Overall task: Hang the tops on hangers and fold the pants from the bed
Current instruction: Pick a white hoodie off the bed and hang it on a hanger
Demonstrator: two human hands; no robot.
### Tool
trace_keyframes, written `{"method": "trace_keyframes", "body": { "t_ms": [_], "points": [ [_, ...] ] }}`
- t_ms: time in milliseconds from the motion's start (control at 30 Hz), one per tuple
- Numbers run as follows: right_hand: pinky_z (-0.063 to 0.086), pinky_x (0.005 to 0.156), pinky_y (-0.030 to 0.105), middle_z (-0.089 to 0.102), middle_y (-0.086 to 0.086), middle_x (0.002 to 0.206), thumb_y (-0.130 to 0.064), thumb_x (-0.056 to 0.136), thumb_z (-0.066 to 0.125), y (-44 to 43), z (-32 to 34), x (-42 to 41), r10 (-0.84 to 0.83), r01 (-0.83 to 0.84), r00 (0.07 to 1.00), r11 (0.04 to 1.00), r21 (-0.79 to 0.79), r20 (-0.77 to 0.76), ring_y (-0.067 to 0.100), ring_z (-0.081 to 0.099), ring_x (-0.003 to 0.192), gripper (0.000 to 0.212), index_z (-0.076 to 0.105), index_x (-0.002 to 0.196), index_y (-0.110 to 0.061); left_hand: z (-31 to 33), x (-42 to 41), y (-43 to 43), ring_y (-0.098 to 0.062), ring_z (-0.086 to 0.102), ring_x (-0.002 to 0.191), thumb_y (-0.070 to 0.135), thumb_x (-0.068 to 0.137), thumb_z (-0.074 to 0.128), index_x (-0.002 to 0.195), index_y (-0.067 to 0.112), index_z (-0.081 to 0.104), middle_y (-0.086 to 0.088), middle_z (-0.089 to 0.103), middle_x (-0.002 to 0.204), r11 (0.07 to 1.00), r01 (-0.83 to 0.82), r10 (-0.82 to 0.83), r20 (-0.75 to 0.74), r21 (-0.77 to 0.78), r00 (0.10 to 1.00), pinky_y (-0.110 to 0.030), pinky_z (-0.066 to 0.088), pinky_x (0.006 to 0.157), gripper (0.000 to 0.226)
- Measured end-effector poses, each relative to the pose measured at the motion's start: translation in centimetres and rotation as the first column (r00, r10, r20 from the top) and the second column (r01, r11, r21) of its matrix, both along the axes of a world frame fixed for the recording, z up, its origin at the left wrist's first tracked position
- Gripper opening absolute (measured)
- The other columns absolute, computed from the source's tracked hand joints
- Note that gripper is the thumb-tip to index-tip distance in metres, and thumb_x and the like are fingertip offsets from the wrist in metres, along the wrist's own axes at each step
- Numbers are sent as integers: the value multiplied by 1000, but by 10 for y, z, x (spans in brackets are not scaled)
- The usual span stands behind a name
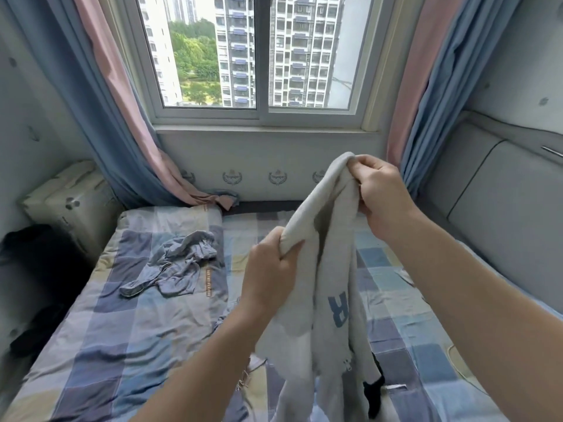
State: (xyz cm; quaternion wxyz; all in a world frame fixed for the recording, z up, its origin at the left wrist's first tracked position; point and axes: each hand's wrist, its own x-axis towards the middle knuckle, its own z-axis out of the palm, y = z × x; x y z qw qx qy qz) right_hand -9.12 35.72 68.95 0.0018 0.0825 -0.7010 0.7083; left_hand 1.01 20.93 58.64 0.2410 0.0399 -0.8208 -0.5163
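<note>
I hold a light grey garment (327, 269) with a blue letter printed on it up over the bed. My left hand (271, 269) grips one bunched edge lower down, and my right hand (380, 193) pinches another edge higher up. The cloth hangs between them down to the checked bedspread (122, 330). A crumpled blue-grey garment (176, 266) lies on the bed to the left, apart from both hands. Something black (373, 394) shows under the hanging cloth; I cannot tell what it is.
A window (253, 56) with blue and pink curtains (115, 117) faces me across the bed. A padded headboard (502, 223) runs along the right. A pale box (70, 202) and dark cloth (33, 284) sit at the left edge.
</note>
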Motion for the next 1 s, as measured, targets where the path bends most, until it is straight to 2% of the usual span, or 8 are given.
{"method": "trace_keyframes", "body": {
  "t_ms": [133,267,400,533,633,733,867,1000],
  "points": [
    [48,60,21,63,5,80,-15,97,63,18,-30,-13,-139,129,988,983,132,72,16,57,70,11,69,88,-12,16,-9,-20,-4,43,56,27,94,66,75,17,56,13,52,61,996,-24,32,-90,91,995,-25,37,54,23],
    [45,60,8,63,3,88,-3,92,63,28,-67,9,-159,171,985,945,280,-64,9,57,72,7,64,97,-8,28,-11,-29,-13,54,68,29,86,69,80,16,64,5,62,72,997,35,-25,-132,72,991,-26,43,64,15],
    [55,68,23,72,-4,91,-14,92,67,16,-107,57,238,-220,971,916,337,-12,11,68,82,13,66,104,-18,28,-8,-19,0,54,65,19,87,72,74,30,63,20,61,68,997,76,-71,-133,30,989,-12,38,61,19],
    [53,88,25,65,-15,117,-42,86,70,-6,-156,77,346,-377,925,788,486,156,3,61,107,59,46,139,-39,37,-2,-19,2,56,71,13,88,70,80,29,69,18,64,73,989,138,-128,-167,51,978,-11,41,66,18],
    [57,85,43,71,3,107,-35,94,62,-21,-188,71,258,-366,928,764,532,268,21,67,96,30,64,118,-19,49,4,-23,2,55,70,11,87,70,81,28,70,17,64,73,983,173,-159,-193,58,968,-9,41,65,18],
    [44,65,38,68,20,92,-24,97,54,-20,-215,67,209,-364,926,719,592,316,28,60,76,24,63,91,-3,54,5,-36,3,52,68,13,85,71,80,28,70,20,62,70,992,96,-75,-226,83,971,-11,40,64,16],
    [35,62,34,68,15,83,-25,99,52,-2,-219,57,163,-328,938,696,638,305,25,56,74,30,62,86,0,43,1,-65,0,51,67,21,87,70,85,19,70,18,60,69,985,-78,105,-181,154,978,-15,42,64,4],
    [48,54,34,65,3,66,-32,100,54,1,-195,48,112,-255,948,826,502,299,20,60,60,31,63,84,-7,15,-2,-82,2,57,72,30,90,63,104,19,63,13,63,84,936,-261,268,5,235,963,-18,48,69,17]
  ]
}}
